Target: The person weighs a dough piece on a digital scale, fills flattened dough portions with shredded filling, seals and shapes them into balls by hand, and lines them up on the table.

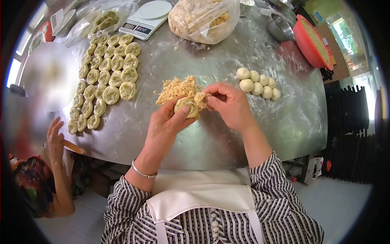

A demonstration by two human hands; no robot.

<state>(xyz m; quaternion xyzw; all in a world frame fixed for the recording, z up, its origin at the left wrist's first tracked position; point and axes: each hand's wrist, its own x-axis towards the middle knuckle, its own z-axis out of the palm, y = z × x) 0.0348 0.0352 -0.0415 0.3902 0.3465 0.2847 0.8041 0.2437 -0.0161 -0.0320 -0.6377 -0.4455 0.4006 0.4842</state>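
Holds a pale-green, dished dough round (191, 105) in the left hand (165, 117), above the grey metal table (211, 140); pinches a tan, crumbly clump (200, 99) in the right hand (230, 104). Probably handles as light, soft, easily dented; best cradled by the rim.

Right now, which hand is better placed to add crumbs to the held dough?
Probably the right hand: it pinches a crumb clump beside the dough, while the left hand is occupied holding that dough.

Left hand (165, 119), some fingers hidden under the dough round (193, 108)! Co-worker's head (50, 77), all blur! Plastic bag (195, 24), cropped up top!
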